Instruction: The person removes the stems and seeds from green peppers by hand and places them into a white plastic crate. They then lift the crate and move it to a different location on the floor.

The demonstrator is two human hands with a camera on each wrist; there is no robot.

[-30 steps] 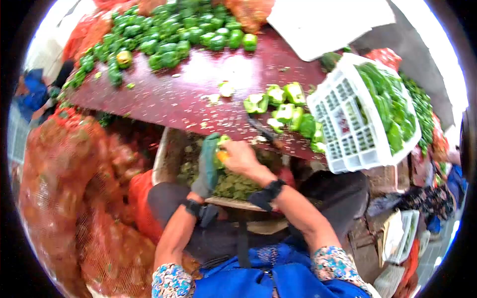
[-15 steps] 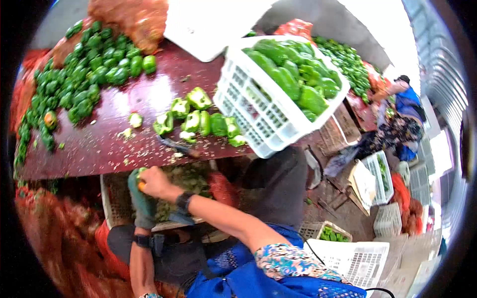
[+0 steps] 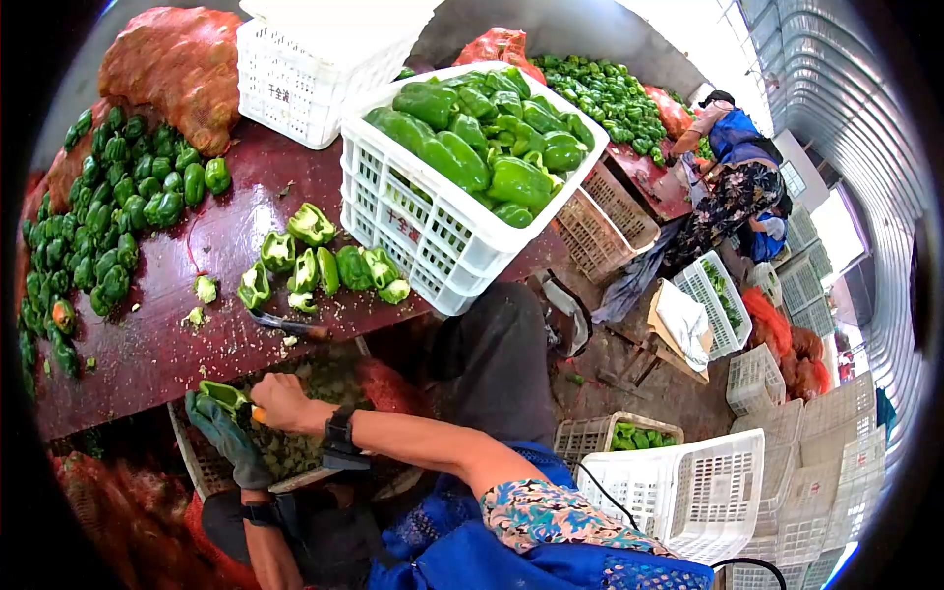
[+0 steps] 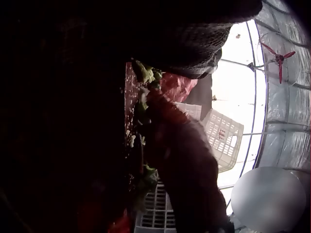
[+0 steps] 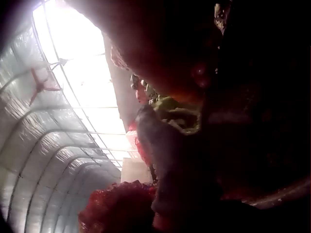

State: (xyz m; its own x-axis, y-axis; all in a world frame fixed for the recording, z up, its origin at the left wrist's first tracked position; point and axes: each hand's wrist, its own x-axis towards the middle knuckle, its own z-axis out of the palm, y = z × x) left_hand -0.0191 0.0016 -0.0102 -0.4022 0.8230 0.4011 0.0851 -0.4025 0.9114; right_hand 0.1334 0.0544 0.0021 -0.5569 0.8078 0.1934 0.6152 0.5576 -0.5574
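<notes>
My left hand (image 3: 228, 441), in a grey-green glove, holds a cut green pepper (image 3: 224, 394) below the table's front edge. The pepper's pale hollow inside shows, and it appears again in the right wrist view as a light green piece (image 5: 177, 114) above the gloved fingers. Right beside it, my bare right hand (image 3: 285, 401) is curled around a small orange-ended tool (image 3: 259, 414), mostly hidden by the fingers; I cannot tell its kind. Under both hands stands a crate (image 3: 187, 454) with green scraps in it. The left wrist view is very dark.
On the red table (image 3: 162, 364) lie cut peppers (image 3: 311, 226), a knife (image 3: 285, 324) and a heap of whole peppers (image 3: 128, 187). A white crate full of peppers (image 3: 423, 231) stands at the table's right end. Other crates (image 3: 678, 482) and another person (image 3: 733, 147) are to the right.
The head view has swung right. The gloved fingers have spread from an upright hold, and the pepper's hollow inside now shows beside the right hand.
</notes>
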